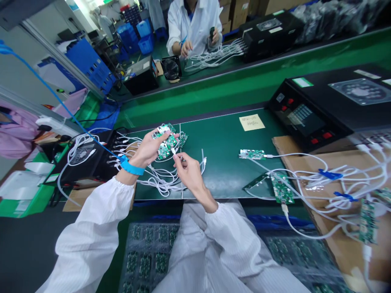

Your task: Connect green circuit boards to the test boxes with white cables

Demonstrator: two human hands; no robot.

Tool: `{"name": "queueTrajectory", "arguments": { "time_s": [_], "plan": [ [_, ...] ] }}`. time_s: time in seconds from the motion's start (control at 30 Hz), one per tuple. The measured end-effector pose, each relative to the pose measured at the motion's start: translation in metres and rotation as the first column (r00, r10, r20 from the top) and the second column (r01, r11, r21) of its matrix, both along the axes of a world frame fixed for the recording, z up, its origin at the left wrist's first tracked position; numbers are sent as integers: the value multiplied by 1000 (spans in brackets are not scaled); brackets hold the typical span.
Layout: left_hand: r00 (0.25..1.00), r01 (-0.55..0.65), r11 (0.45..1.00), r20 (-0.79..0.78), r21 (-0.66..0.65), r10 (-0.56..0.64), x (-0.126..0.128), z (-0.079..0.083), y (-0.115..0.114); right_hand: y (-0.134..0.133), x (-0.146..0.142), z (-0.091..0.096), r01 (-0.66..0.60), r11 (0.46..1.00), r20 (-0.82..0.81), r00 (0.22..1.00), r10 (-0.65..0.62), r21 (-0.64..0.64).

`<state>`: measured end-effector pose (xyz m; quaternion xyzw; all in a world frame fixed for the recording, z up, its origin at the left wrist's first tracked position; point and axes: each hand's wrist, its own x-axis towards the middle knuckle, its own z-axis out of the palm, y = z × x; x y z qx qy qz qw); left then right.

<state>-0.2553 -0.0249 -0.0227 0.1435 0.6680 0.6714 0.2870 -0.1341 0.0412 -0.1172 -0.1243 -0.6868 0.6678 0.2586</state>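
left hand grips circuit boards | right hand pinches white cable plug | risk: tangled cables may drag boards from grip

Worktop: dark green mat with thin seam lines.

Left end: black box with a row of ports. White cables run from it into a loose heap on the mat.

Centre rear: yellow note, flat, handwriting unreadable.

Right of centre: small circuit board, cable plugged in. Nearer edge: larger circuit board, partly over a dark plate.

Right end: cardboard sheet, meeting the front of a black test unit.
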Motion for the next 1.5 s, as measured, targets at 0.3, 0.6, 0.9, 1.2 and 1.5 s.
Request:
{"name": "queueTrajectory", "arguments": {
  "time_s": [0.3,0.6,0.9,1.2,1.5],
  "plan": [
    [998,-30,999,-50,40,32,1,0,2,-2,2,-1,23,999,6,1000,-23,-25],
    [995,-17,1000,-97,5,18,6,-2,0,1,1,3,-24,1000,13,1000,24,-19],
    [945,-119,969,-326,-218,43,9,9,-8,4,-4,-2,-5,992,8,1000,6,-128],
    [875,-81,923,-471,-375,-114,13,15,-19,-3,-2,-1,7,992,-35,999,-11,-127],
    [851,-52,938,-507,-344,-139,14,7,-21,-5,-1,-5,16,987,-32,999,-21,-158]
  ]
}}
